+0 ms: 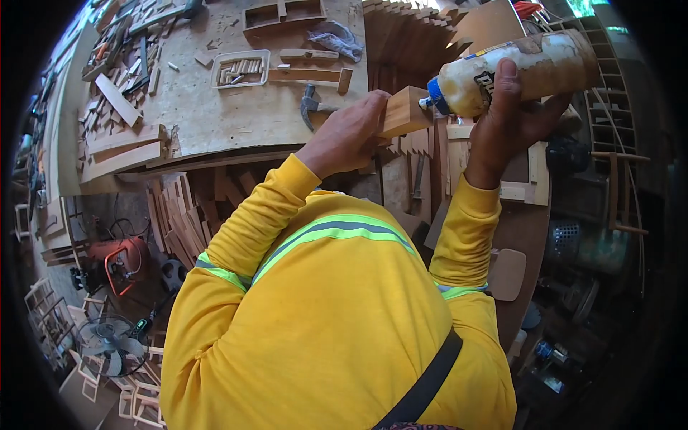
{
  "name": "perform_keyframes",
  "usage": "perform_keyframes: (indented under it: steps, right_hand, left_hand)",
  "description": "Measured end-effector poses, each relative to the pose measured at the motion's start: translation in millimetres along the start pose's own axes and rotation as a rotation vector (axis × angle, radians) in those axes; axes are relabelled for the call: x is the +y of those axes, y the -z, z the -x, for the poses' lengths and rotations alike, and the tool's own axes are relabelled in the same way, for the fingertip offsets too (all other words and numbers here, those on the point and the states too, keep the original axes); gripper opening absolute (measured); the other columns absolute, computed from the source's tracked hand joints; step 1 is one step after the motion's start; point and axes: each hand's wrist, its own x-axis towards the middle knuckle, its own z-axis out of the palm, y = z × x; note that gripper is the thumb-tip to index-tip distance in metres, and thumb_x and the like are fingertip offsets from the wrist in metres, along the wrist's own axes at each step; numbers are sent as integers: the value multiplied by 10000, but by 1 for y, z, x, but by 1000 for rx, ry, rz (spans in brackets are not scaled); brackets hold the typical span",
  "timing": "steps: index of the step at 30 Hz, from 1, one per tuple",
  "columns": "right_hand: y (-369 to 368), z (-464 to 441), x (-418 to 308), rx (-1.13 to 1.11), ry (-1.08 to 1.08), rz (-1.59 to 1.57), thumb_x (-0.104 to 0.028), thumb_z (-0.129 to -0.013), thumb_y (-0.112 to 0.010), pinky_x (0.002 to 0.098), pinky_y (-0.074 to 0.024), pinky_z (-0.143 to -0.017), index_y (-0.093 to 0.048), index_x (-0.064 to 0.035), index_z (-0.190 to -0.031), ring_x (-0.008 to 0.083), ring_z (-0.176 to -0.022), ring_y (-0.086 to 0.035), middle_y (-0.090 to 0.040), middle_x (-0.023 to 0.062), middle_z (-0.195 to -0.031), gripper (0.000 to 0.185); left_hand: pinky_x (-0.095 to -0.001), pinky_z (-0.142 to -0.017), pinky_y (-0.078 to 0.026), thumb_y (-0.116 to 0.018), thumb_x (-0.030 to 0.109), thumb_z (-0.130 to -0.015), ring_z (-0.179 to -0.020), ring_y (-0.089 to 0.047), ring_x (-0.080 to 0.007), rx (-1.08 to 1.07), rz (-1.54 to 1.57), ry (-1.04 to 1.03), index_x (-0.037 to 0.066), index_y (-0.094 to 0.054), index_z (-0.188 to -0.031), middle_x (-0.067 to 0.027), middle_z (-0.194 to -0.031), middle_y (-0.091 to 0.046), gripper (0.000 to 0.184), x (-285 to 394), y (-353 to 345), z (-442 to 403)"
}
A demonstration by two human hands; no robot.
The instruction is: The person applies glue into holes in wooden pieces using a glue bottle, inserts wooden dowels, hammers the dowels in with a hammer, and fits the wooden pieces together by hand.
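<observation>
My left hand (351, 135) is closed around a small wooden block (405, 113), which it holds up past the workbench's right side. In my right hand (505, 118) is a large glue bottle (530, 68) with a stained white body and a blue cap. The bottle lies nearly level, its nozzle pointing left and meeting the block's right end face; whether glue is coming out cannot be made out. A hammer (311, 106) rests on the bench just left of my left hand.
On the workbench (222, 129) are a white tray (215, 80) of small wooden pieces, a crumpled plastic bag (335, 39), a wooden frame (283, 16) and scattered offcuts. Stacked boards (401, 36) stand beyond. A fan (111, 344) and red machine (122, 258) stand lower left.
</observation>
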Motion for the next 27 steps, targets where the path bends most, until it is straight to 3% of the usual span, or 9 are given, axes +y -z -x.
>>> perform_keyframes:
  steps: [7, 11, 16, 19, 22, 24, 27]
  right_hand:
    - [4, -20, -6, -278, 123, 90, -95, -869, -826, 357, -553, -1015, -325, -26, -1551, 237, -1194, -629, -572, 155, -1350, 849]
    - [0, -21, -18, -337, 2, 43, -74, -845, -842, 365, -555, -1008, -317, -24, -1551, 233, -1181, -635, -573, 149, -1350, 881]
    - [-6, -20, -26, -362, 79, 111, -146, -889, -809, 355, -567, -983, -417, -7, -1497, 219, -1152, -655, -603, 131, -1315, 736]
    - [-13, -16, -45, -267, -95, 78, -102, -951, -715, 302, -518, -955, -553, 24, -1421, 150, -1123, -618, -623, 106, -1339, 513]
    - [4, -18, -39, -225, 24, 263, -165, -966, -725, 305, -514, -981, -505, 13, -1476, 162, -1150, -620, -616, 126, -1348, 583]
    - [17, -24, -30, -199, 86, 361, -196, -973, -730, 306, -512, -993, -481, 7, -1503, 168, -1163, -621, -612, 136, -1352, 619]
    - [34, -30, 6, -3, -434, -70, -252, -947, -745, 353, -580, -963, -552, -8, -1378, 220, -1118, -682, -662, 117, -1224, 532]
  left_hand:
    - [-496, -893, -532, -789, 37, -767, -1102, -586, -477, -14, -24, -57, 21, -423, -1295, -229, -1207, -552, 643, 1, -1, -2]
    - [-494, -888, -533, -793, 40, -758, -1098, -586, -474, -29, -49, -64, 10, -418, -1300, -226, -1208, -536, 659, 2, -1, -2]
    - [-497, -893, -522, -784, 48, -767, -1099, -585, -478, -51, -12, -80, 6, -416, -1317, -238, -1205, -541, 662, 3, 3, -1]
    - [-501, -913, -499, -755, 49, -807, -1109, -573, -494, -54, 14, -98, 5, -415, -1358, -258, -1201, -560, 649, 1, 2, 0]
    - [-504, -906, -502, -761, 34, -807, -1120, -573, -499, -122, 36, 67, 6, -419, -1356, -264, -1195, -575, 648, -3, 8, -6]
    - [-500, -905, -510, -768, 40, -786, -1106, -581, -490, -115, 25, 35, 7, -419, -1340, -253, -1172, -573, 656, -6, 8, -8]
    - [-492, -904, -525, -782, 51, -743, -1079, -596, -472, -70, -24, -12, 10, -419, -1306, -230, -1126, -569, 672, -8, 7, -8]
